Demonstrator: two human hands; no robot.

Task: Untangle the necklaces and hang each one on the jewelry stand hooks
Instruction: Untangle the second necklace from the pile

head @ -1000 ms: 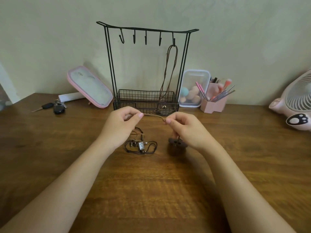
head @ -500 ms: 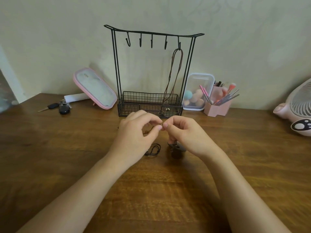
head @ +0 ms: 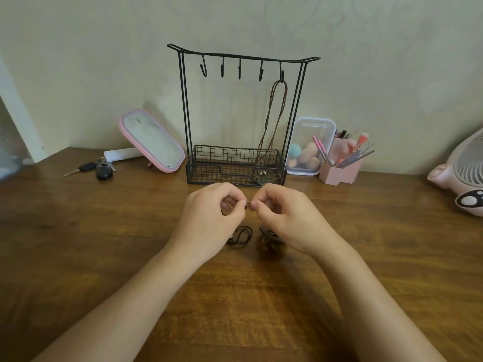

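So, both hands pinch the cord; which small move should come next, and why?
Probably draw the left hand and right hand apart to open a loop: they pinch the cord close together, its pendant sits beneath the right hand, and four hooks on the stand are free.

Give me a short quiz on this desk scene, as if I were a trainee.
1. True or false: a brown necklace hangs from the jewelry stand's rightmost hook.
2. How many hooks are bare? A three, B four, C five.
3. Fill in: the left hand and right hand each ____ a bit of cord between them.
Key: 1 true; 2 B; 3 pinch.
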